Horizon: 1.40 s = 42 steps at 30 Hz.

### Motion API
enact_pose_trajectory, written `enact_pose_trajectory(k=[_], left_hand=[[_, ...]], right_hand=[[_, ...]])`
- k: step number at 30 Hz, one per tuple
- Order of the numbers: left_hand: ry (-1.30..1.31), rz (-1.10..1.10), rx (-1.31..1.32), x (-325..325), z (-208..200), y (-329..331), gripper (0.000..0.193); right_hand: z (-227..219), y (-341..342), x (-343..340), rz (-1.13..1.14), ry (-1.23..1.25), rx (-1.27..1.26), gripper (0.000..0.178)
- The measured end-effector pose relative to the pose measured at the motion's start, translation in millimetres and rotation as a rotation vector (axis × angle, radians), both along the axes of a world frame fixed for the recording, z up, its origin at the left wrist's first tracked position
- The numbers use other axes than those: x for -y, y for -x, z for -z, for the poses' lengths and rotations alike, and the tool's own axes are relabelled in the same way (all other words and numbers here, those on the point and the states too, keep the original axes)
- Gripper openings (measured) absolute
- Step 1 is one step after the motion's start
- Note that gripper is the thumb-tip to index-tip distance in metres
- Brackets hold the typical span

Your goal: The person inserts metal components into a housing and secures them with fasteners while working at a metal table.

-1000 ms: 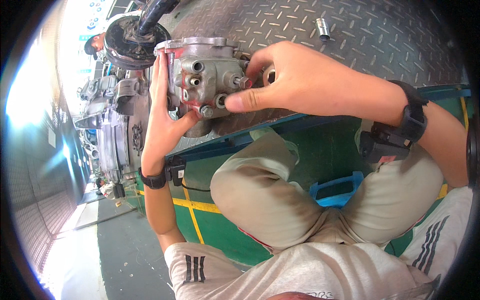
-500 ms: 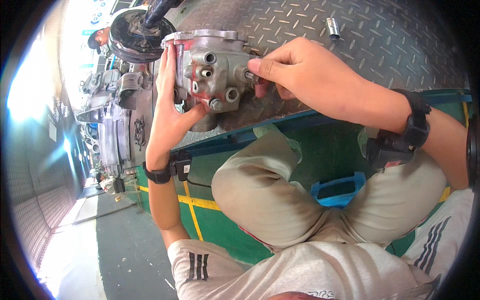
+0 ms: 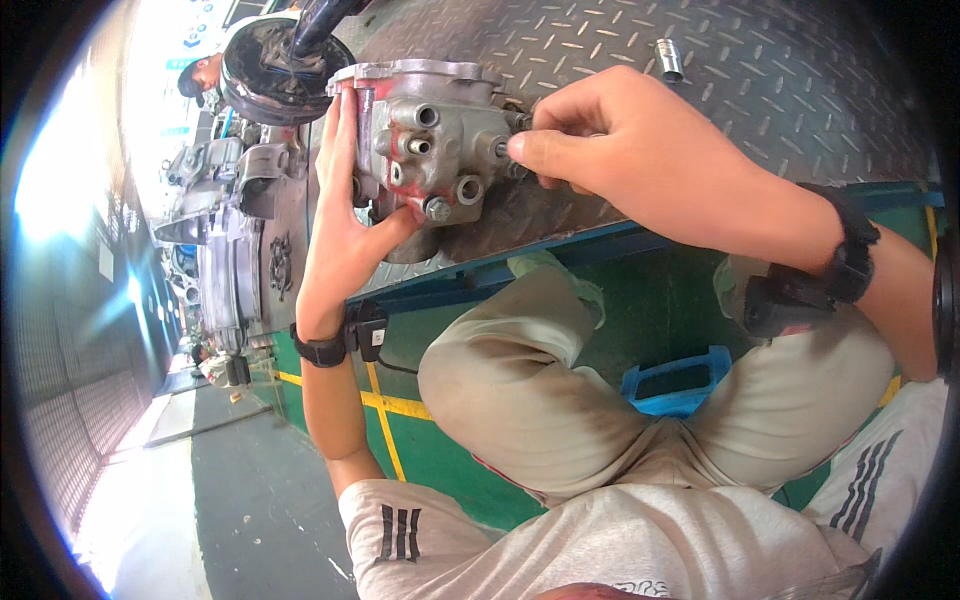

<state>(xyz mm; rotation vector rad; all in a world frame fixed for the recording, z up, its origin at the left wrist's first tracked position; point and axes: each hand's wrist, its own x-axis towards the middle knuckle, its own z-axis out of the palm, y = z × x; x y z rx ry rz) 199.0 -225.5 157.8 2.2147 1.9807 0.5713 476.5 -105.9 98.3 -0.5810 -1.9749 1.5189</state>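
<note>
A grey cast metal housing (image 3: 445, 150) with red smears and several round ports stands on the workbench. My left hand (image 3: 345, 215) grips its left side, fingers stretched up along the flange and thumb near a bolt head at the lower front. At the housing's right side my right hand (image 3: 610, 135) pinches the end of a small metal pin (image 3: 501, 149) between thumb and bent fingers. The pin's other end sits in a raised boss of the housing. My fingertips behind the thumb are partly hidden.
A socket (image 3: 669, 60) lies on the diamond-plate bench top (image 3: 760, 110). A black round drum (image 3: 275, 75) and several metal castings (image 3: 225, 255) are at the left. A person (image 3: 203, 75) is behind the drum. Below is a blue stool (image 3: 675, 385).
My right fingers have shifted around the pin, the hand now a little lower at the wrist. The housing and my left hand appear slightly further right.
</note>
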Motion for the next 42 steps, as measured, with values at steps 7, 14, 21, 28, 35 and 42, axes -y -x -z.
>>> enact_pose_trajectory(k=[7, 14, 21, 28, 35, 42], left_hand=[[-0.005, 0.038, -0.036, -0.3, 0.2, 5.7, 0.116], [0.093, 0.049, -0.14, -1.9, -9.7, 12.4, 0.122], [0.053, 0.084, -0.094, -9.2, -12.2, 14.5, 0.109], [-0.097, -0.06, 0.144, -13.7, -23.8, 42.5, 0.064], [-0.021, 0.16, 0.311, -35.7, -5.9, 54.3, 0.102], [-0.057, 0.031, 0.32, -33.0, -10.2, 35.3, 0.119]], right_hand=[[-2.0, 0.3, -0.9, -0.025, -0.133, 0.026, 0.05], [1.4, 4.0, -13.8, 0.032, -0.38, 0.088, 0.056], [-34.1, -40.6, -58.5, -0.046, -0.721, 0.418, 0.027], [-31.1, -23.5, -35.1, -0.266, 0.073, 0.43, 0.04], [-2.6, -24.3, -14.3, 0.045, -0.491, 0.339, 0.038], [7.7, -15.2, -28.2, -0.013, -0.351, 0.121, 0.016]])
